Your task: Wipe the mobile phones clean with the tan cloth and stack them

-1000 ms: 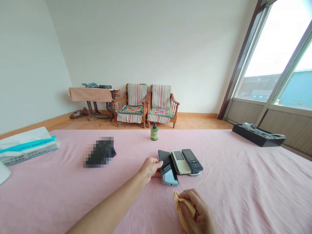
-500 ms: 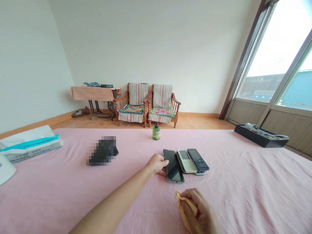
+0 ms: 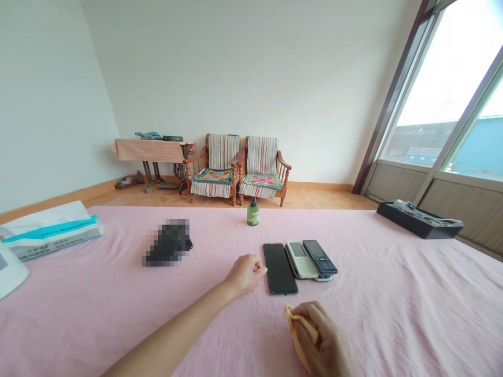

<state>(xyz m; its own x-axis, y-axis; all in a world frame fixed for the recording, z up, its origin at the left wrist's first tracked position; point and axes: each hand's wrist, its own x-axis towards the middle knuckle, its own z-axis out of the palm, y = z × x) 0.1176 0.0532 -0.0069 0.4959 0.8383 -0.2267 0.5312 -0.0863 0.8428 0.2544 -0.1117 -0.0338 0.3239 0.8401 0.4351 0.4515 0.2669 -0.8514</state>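
A black smartphone [image 3: 280, 269] lies flat on the pink sheet [image 3: 220, 335], its dark screen up. Just off its left edge is my left hand [image 3: 247, 273], fingers curled in with nothing seen in them. My right hand [image 3: 324, 335] grips a crumpled yellow cloth [image 3: 294, 327] below the phone. Right beside the smartphone sit a white keypad phone [image 3: 302, 259] and a dark keypad phone [image 3: 320, 256], both leaning on things beneath them; a silvery edge shows under the dark one.
A green spray bottle [image 3: 253, 214] stands at the sheet's far edge. To the left lie a blurred-out black item [image 3: 167, 243] and a white-and-blue tissue pack [image 3: 51, 230]. A black box [image 3: 419, 220] holding tangled items is at the far right. Two wooden chairs [image 3: 261, 165] stand beyond.
My left hand has let go of the smartphone and drawn slightly left, its fingers curling. The phone now lies flat. My right hand with the cloth has hardly moved.
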